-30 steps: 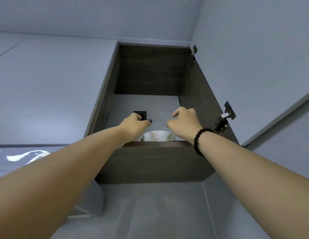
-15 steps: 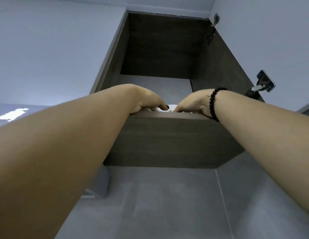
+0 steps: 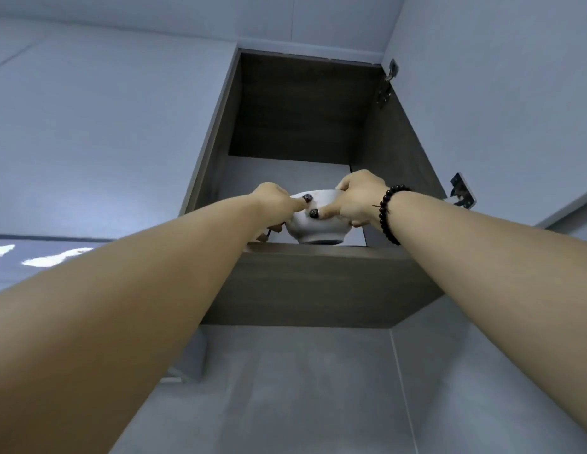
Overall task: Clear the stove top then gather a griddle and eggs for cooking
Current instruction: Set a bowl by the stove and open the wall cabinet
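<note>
At the cabinet [image 3: 305, 283] shelf's front edge, left hand [image 3: 274, 199] and right hand [image 3: 359, 196] grip the white bowl [image 3: 318, 226] between them.

The shelf [image 3: 318, 283] is the bottom board of an open wall cupboard, made of dark wood, and it is seen from below. 1 white bowl [image 3: 316, 221] stands upright on it, close to the front edge, near the middle of its width.

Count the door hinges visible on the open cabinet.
2. One hinge sits at the upper right corner of the cabinet opening, the other hinge lower on that same right side. None show elsewhere.
</note>
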